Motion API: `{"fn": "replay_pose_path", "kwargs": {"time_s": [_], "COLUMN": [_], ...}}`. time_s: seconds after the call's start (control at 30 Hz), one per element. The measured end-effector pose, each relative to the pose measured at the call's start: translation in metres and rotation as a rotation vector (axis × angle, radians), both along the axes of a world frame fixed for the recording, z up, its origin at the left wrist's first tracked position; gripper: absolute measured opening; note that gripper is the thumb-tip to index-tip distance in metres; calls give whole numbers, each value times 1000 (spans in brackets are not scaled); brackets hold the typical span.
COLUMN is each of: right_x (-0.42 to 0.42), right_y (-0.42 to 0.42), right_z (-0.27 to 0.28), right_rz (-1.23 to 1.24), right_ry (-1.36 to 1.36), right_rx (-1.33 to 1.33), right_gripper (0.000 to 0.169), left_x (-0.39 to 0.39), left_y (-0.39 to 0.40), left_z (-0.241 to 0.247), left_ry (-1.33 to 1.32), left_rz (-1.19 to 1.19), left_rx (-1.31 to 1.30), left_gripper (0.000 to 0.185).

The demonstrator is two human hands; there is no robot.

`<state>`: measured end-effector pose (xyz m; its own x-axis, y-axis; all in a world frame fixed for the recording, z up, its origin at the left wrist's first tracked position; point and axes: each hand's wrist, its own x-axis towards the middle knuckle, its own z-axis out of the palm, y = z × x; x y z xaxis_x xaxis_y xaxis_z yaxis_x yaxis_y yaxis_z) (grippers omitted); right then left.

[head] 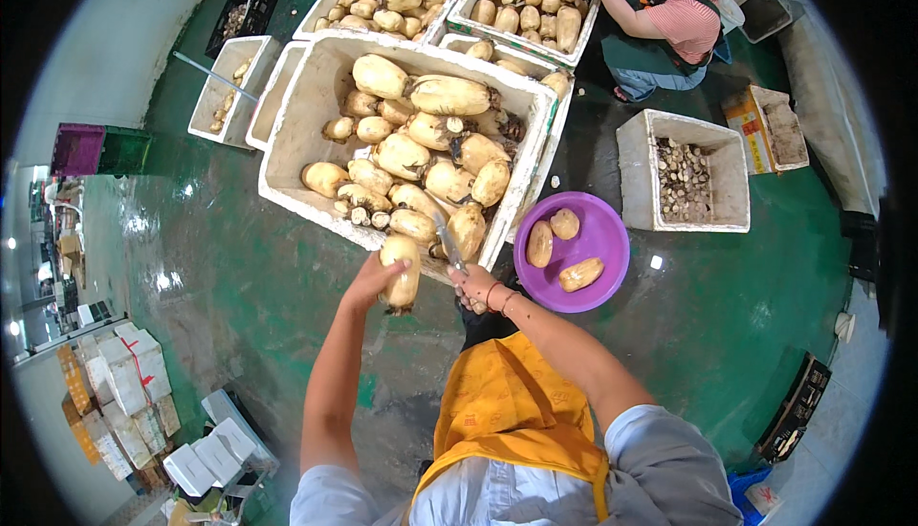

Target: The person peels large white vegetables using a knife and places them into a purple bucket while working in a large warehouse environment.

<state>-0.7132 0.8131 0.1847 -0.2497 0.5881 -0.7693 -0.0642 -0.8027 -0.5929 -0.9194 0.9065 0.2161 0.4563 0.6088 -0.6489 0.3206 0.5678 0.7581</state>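
My left hand [372, 276] grips a pale lotus root segment [401, 278] just outside the near edge of a large white foam box [315, 228]. A dark, ragged end of that segment points toward me. In my right hand [473, 286] is a knife [450, 243], its blade angled away over the box's near rim. Many lotus root segments [403, 155] lie heaped in the box, some with dark joints and stubs. To the right, a purple plastic basin [618, 268] on the floor holds three lotus root segments [581, 275].
Two more foam boxes of lotus roots [387, 2] [534, 2] stand behind. At right, a foam box [638, 174] contains cut ends [683, 180]. A person in a striped shirt [685, 27] works at upper right. Foam boxes [133, 368] are stacked at lower left. The green floor [237, 268] looks wet.
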Motion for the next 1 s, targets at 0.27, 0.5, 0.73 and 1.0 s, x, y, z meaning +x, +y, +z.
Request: {"fn": "replay_pose_path", "kwargs": {"time_s": [0.27,0.5,0.73,1.0], "right_x": [8,76,78,39], "right_y": [28,42,62,65], "right_z": [2,8,20,11], "right_rz": [-588,-465,-42,190], "right_ry": [352,344,190,3], "right_rx": [-38,216,385,290], "right_gripper": [50,32,41,42], "left_x": [84,55,36,40], "left_y": [17,39,53,-8], "left_z": [-13,6,46,33], "left_ry": [-348,-361,16,375], "left_rz": [593,119,-413,-606], "left_rx": [-34,-43,-52,416], "left_gripper": [60,85,106,98]}}
